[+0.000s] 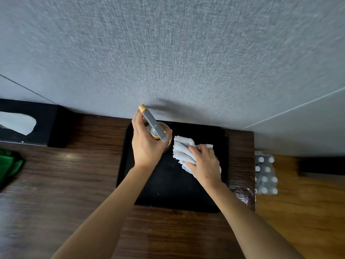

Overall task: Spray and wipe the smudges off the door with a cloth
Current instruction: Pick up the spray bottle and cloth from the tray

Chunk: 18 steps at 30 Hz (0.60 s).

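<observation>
over the tray (222,184), left hand (147,144) grips bottle (155,126).

black tray (220,165) on wooden table (65,193) | tissue box (28,124) | bottle pack (266,172)

No text, label, brand, number or sign can be read anywhere in the head view.
</observation>
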Motion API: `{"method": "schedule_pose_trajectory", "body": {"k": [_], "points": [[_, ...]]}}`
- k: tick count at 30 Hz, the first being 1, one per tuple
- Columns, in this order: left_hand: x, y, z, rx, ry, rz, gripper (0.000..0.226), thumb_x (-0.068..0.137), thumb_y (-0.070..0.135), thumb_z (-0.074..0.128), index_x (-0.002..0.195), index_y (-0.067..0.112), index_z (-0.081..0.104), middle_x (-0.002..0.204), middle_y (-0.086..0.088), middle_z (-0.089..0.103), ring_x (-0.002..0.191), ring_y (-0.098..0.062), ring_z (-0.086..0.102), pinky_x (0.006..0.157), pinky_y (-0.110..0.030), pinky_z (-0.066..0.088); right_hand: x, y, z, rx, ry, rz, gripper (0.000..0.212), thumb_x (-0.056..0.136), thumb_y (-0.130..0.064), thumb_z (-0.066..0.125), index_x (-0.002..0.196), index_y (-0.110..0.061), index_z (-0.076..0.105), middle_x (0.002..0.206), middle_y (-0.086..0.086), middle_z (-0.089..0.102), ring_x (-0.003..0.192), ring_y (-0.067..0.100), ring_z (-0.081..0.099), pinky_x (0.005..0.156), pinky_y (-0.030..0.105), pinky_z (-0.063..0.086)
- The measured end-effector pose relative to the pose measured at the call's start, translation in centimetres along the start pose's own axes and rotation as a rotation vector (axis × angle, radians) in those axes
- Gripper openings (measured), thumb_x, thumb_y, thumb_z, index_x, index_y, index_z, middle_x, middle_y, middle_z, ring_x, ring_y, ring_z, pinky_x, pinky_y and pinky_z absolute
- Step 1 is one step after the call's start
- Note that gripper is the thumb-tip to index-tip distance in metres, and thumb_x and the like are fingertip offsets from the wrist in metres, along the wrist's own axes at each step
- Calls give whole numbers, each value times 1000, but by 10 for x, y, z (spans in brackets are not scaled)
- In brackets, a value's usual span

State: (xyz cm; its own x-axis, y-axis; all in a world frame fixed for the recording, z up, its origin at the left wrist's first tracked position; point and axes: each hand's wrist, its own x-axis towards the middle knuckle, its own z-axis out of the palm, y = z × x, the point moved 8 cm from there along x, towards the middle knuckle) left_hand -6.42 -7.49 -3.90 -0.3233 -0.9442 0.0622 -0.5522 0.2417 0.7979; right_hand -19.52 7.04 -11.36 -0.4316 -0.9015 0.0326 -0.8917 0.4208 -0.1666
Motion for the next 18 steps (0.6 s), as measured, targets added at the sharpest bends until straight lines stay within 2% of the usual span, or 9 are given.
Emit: {"method": "schedule_pose_trajectory", "body": {"k": [1,4,6,10,13,18], "points": [[1,0,1,-14,0,-25,85,73,23,80,141,8,31,138,-6,40,103,-9,53,70,-5,40,1,1,-1,15,9,-2,45,57,-32,91,93,-18,67,85,6,60,67,26,58,46,31,49],[2,5,0,-10,-24,-59,73,78,20,75,138,8,35,137,-3,40,89,-17,59,68,-30,47,3,3,-4,59,-5,9,47,54,-26,92,93,-17,67,83,5,60,68,26,60,41,29,46],[-2,10,-2,21,-70,-52,72,78,20,74,137,8,35,137,-5,39,85,-18,58,65,-30,44,0,4,-10,96,-23,44,47,55,-24,91,94,-16,67,82,5,58,69,26,60,40,29,44],[-20,30,-13,70,-137,-8,75,76,23,76,137,5,36,137,-6,39,85,-11,53,60,-18,39,-17,7,-39,171,-21,132,43,63,-27,87,98,-16,65,87,6,58,73,28,60,44,30,45],[-38,59,-29,60,-170,14,73,78,24,76,136,5,36,139,-6,39,85,-13,57,63,-28,45,-33,5,-72,195,-33,141,42,66,-29,84,101,-16,66,90,6,57,76,27,60,47,29,45],[-70,125,-73,60,-213,81,71,80,26,74,137,4,36,140,-8,39,81,-14,52,64,-32,48,-60,2,-154,228,15,197,43,72,-33,81,107,-15,65,95,5,57,83,25,60,52,27,42]]}}
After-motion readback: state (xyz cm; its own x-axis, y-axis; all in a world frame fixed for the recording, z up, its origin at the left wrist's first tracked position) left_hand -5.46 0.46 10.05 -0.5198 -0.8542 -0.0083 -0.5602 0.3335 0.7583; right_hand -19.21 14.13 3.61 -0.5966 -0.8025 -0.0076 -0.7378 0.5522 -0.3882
